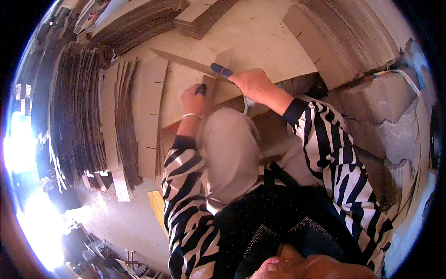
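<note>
In front of me, over the pale tabletop (267, 44), a long brown cardboard strip (181, 61) slants from the upper left toward my right fingers. My right hand (254, 86) closes on its near end; a dark blue cover with a red band wraps a fingertip. Another narrow cardboard piece (209, 88) crosses close by and runs toward my body. My left hand (190, 101) grips that piece along its left side, with a dark cover on one digit. Whether the two pieces are joined cannot be made out.
Cardboard sheets stand packed in rows at the left (76, 111), with slotted panels (151, 109) beside the table. A tall slotted stack (341, 42) is at the right, and more piles (139, 23) lie along the far edge. Grey wrapped bundles (381, 102) sit at my right.
</note>
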Tool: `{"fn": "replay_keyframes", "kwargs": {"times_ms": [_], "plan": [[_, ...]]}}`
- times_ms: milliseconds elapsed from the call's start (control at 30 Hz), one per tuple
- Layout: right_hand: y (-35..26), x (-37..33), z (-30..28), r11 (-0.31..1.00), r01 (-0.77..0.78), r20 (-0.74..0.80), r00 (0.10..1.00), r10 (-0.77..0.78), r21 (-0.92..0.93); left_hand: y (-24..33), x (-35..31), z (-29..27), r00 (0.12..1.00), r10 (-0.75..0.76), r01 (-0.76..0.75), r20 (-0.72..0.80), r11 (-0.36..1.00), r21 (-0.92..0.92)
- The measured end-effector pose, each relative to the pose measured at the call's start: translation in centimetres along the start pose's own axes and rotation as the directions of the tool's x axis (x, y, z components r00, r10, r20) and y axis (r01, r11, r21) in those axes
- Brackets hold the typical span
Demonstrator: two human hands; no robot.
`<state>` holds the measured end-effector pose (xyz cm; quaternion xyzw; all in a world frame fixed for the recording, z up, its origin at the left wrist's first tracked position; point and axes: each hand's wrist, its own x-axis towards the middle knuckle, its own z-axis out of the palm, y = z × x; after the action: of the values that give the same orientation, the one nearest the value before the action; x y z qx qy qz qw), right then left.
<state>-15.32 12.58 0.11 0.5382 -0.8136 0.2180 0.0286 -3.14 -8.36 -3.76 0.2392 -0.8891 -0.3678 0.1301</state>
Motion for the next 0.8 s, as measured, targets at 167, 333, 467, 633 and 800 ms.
{"fn": "replay_keyframes", "kwargs": {"times_ms": [167, 333, 467, 633, 800], "plan": [[1.2, -0.4, 0.8, 1.0, 0.014, -0.006, 1.0, -0.014, -0.015, 2.4, 1.0, -0.6, 0.99, 0.075, -0.054, 0.115, 0.982, -0.18], [0.8, 0.6, -1.3, 0.996, -0.061, 0.0, 0.998, 0.061, -0.061, 0.7, 1.7, -2.2, 0.986, 0.109, -0.108, 0.129, 0.994, -0.009], [2.8, -0.1, -3.2, 0.968, -0.205, 0.137, 0.965, 0.225, -0.147, 1.3, 3.0, -6.8, 0.974, -0.178, 0.215, -0.138, 0.563, 0.798], [3.3, -0.3, -1.9, 0.968, -0.218, 0.099, 0.968, 0.231, -0.126, -9.6, 1.6, -7.5, 0.959, -0.013, 0.264, -0.283, 0.403, 0.876], [2.3, -0.5, -1.1, 0.998, -0.062, 0.032, 0.998, 0.062, -0.026, -8.9, 0.6, -7.4, 0.98, 0.126, 0.073, -0.154, 0.491, 0.868]]}}
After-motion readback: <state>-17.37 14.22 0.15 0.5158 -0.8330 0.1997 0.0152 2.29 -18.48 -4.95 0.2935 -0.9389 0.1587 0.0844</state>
